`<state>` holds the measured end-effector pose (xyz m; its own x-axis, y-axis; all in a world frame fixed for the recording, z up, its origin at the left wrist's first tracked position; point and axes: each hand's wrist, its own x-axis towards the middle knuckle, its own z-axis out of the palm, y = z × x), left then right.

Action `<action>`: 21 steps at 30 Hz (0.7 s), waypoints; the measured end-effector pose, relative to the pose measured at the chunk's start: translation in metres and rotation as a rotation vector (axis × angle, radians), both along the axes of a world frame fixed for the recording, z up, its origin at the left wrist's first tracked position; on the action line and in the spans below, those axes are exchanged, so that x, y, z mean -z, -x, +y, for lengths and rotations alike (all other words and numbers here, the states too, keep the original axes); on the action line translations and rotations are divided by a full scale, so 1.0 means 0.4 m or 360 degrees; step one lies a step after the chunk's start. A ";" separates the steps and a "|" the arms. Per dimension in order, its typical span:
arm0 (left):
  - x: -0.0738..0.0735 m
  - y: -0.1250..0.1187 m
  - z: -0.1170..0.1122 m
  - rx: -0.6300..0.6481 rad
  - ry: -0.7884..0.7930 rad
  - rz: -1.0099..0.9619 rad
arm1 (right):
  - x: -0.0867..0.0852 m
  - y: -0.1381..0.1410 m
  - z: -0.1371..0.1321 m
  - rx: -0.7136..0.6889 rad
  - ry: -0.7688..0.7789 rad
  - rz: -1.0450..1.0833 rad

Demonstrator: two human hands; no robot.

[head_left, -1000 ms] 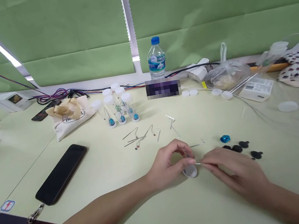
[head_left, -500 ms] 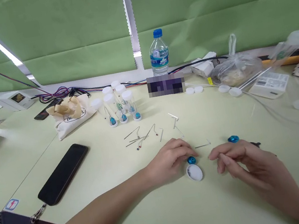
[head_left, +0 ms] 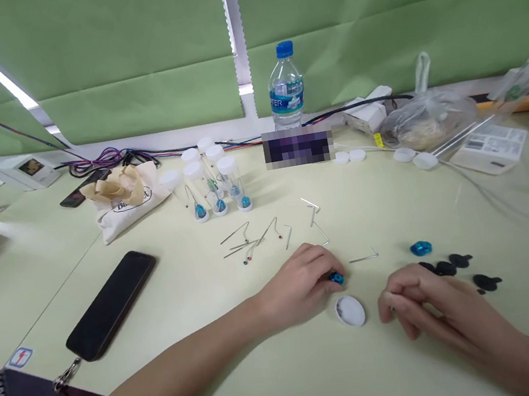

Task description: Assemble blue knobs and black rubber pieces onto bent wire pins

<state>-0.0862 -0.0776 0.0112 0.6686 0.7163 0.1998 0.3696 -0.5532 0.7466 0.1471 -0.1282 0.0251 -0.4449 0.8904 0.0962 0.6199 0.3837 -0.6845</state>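
My left hand (head_left: pixel 304 282) rests on the table, its thumb and fingers closed on a small shiny blue metal piece (head_left: pixel 337 278). Just in front of it is a shallow white cap (head_left: pixel 350 311) with tiny dark bits inside. To the right, my right hand (head_left: pixel 429 305) is pinched, thumb against forefinger; anything between the tips is too small to make out. Beyond that hand sit a second blue metal piece (head_left: pixel 421 248) and several black rubbery pieces (head_left: pixel 484 283). An L-shaped hex key (head_left: pixel 364 257) lies between the two hands, farther back.
Several thin metal rods (head_left: pixel 252 243) and small hex keys lie mid-table. Behind them stand clear tubes (head_left: pixel 217 189) with white caps. A phone (head_left: pixel 112 304), a cloth pouch (head_left: pixel 128 204), a water bottle (head_left: pixel 287 89) and a plastic bag (head_left: pixel 429 120) are around. Another person's hand is at far left.
My left fingers have closed around the blue piece that lay by the white cap. My right hand has drawn back toward me and curled tighter, uncovering the black pieces.
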 end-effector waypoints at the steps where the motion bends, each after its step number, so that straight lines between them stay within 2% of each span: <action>1: 0.001 0.001 0.000 -0.0043 0.0008 0.0001 | 0.000 -0.001 0.003 -0.0011 0.0012 -0.0037; 7: 0.009 0.007 -0.001 -0.0224 0.0043 0.0004 | -0.002 -0.005 0.023 -0.0196 -0.0232 -0.0234; 12: 0.012 0.007 -0.003 -0.0338 0.0035 0.0019 | 0.000 -0.009 0.030 -0.0124 -0.0392 -0.0293; 17: 0.011 0.006 0.000 -0.0429 0.0039 0.0041 | 0.034 -0.026 0.042 -0.0182 -0.0643 -0.0414; 21: 0.011 0.002 -0.001 -0.0425 0.0028 0.0008 | 0.058 -0.040 0.042 -0.0226 -0.0690 -0.0460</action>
<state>-0.0869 -0.0778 0.0069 0.4563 0.8708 0.1831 0.5045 -0.4226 0.7529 0.1632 -0.1112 0.0018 -0.6207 0.7253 0.2977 0.6809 0.6869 -0.2540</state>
